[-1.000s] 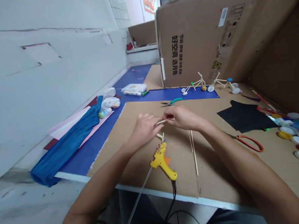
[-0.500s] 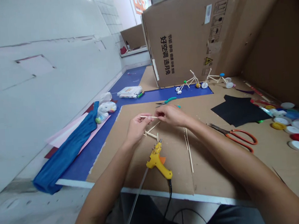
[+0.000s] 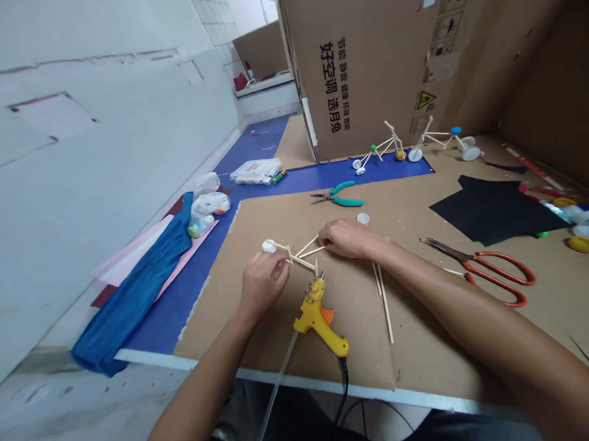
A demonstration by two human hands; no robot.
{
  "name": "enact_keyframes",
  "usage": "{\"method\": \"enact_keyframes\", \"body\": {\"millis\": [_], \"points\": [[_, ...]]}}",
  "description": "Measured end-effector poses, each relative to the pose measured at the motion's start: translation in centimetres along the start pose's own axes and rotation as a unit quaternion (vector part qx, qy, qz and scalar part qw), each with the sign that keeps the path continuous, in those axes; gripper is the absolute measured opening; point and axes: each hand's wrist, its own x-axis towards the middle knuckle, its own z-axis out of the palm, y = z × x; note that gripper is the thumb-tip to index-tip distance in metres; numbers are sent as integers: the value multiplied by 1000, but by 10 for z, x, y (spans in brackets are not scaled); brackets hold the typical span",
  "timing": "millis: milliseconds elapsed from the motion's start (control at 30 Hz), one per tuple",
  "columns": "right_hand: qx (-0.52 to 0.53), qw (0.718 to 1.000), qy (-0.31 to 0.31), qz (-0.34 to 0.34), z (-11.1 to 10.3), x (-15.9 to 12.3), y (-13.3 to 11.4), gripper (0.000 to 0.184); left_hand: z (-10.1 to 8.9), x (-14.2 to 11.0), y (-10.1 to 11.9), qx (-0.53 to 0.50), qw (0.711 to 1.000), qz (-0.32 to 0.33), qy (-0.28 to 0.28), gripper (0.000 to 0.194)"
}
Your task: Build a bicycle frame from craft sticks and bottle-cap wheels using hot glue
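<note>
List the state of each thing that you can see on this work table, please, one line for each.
left hand, holding the stick frame
stick frame, lying flat-looking, held, unfinished-looking
white cap, on one end of the frame
right hand, fingertips touching the frame's sticks
glue gun, lying on the cardboard, not held
pliers, lying untouched
scissors, lying untouched, blades nearly closed
stick bicycles, standing, wheels attached

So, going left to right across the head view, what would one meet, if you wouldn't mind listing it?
Blue cloth → left hand → right hand → orange-handled scissors → yellow bottle cap
</note>
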Motion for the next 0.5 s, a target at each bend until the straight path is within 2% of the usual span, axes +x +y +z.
{"method": "enact_keyframes", "body": {"millis": [267, 500], "points": [[0, 1000, 3, -17, -1, -1, -4, 20, 10, -4, -2, 50, 998, 20, -29, 15], [-3, 1000, 9, -21, 0, -1, -5, 19, 17, -4, -4, 157, 983, 99, -4, 17]]}}
